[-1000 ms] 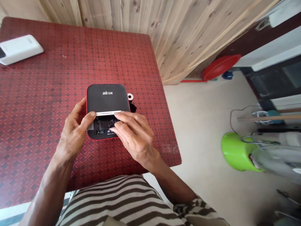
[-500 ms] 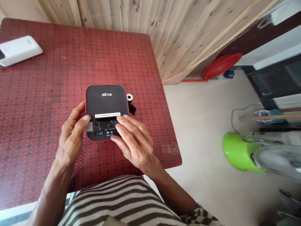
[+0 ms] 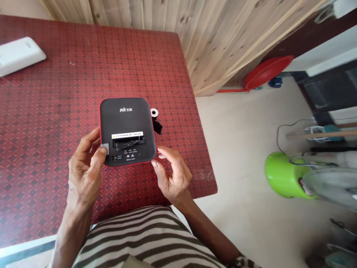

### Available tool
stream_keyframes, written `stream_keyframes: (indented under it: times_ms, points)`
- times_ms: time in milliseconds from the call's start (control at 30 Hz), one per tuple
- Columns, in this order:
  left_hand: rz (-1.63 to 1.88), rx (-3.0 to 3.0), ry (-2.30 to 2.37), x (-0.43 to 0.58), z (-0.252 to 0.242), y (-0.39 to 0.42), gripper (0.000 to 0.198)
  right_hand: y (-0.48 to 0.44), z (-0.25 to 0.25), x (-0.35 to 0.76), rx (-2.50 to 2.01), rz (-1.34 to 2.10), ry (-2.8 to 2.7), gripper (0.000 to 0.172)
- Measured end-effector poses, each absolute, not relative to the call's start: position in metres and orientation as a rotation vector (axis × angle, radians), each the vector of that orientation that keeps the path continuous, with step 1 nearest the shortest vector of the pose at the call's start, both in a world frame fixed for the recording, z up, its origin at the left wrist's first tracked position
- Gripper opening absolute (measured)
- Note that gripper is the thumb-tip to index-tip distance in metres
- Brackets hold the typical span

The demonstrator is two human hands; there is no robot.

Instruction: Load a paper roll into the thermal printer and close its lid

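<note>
A black square device with a red rim (image 3: 126,123) lies on the red patterned table (image 3: 55,111), with white lettering, a white label strip and a slot on its top. My left hand (image 3: 86,167) grips its near left corner, thumb on top. My right hand (image 3: 171,173) hovers just off the near right corner, fingers curled loosely and apart, holding nothing. A small white roll (image 3: 154,112) and a small black part (image 3: 158,127) lie against the device's right side.
A white flat box (image 3: 19,56) lies at the table's far left. A wooden plank wall stands behind the table. On the floor to the right are a red basin (image 3: 266,70), a green fan base (image 3: 281,175) and cables.
My right hand has come off the slot on top of the device and drawn back to its near right corner. The left hand has slid to the near left corner.
</note>
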State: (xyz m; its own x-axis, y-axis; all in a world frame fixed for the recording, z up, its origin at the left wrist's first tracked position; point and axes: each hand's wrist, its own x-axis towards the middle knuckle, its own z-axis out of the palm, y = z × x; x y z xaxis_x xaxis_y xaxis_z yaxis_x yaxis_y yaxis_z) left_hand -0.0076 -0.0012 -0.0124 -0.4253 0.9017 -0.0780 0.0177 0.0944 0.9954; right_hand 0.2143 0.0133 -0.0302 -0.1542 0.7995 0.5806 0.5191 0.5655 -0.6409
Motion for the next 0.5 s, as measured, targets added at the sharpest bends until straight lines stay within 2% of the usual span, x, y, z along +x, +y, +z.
stream_keyframes:
  times_ms: [267, 500]
  points:
    - [1.438, 0.908, 1.677, 0.002, -0.009, 0.001, 0.044, 0.005, -0.042, 0.209, -1.149, 0.468, -1.653, 0.045]
    - [1.427, 0.948, 1.771, 0.007, -0.010, 0.002, 0.043, -0.001, -0.047, 0.201, -1.148, 0.856, -1.354, 0.053]
